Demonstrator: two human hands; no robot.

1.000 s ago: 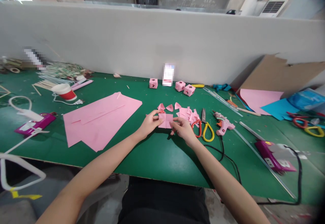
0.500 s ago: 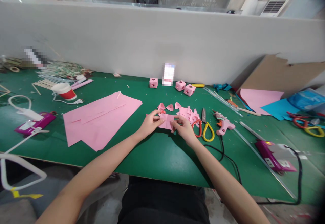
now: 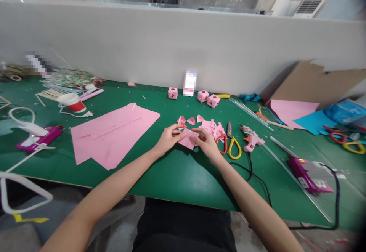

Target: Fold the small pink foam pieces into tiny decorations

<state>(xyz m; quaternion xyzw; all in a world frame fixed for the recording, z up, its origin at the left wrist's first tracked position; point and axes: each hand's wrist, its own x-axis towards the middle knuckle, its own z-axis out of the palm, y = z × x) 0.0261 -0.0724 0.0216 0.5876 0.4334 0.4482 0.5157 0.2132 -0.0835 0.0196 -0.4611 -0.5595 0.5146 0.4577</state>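
Note:
A small square of pink paper [image 3: 188, 140] is held between my two hands above the green table. My left hand [image 3: 169, 139] pinches its left edge, and my right hand [image 3: 205, 140] grips the right edge. Just beyond the fingers lie several small folded pink paper pieces [image 3: 191, 120]. A heap of pink paper scraps [image 3: 212, 127] sits by my right hand. Scissors [image 3: 231, 143] with red and yellow handles rest right of that hand, and a pink glue gun [image 3: 252, 139] lies farther right.
Large pink sheets [image 3: 117, 134] spread on the left. Pink paper cubes [image 3: 172, 93] stand at the back near an upright phone [image 3: 190, 83]. Purple power strips [image 3: 307, 177] lie on both sides; a black cable [image 3: 264, 189] runs along the right. A paper cup [image 3: 73, 102] stands at left.
The pink paper square has turned and tilted between my fingers, its lower corner now pointing toward me. Both hands keep nearly the same place.

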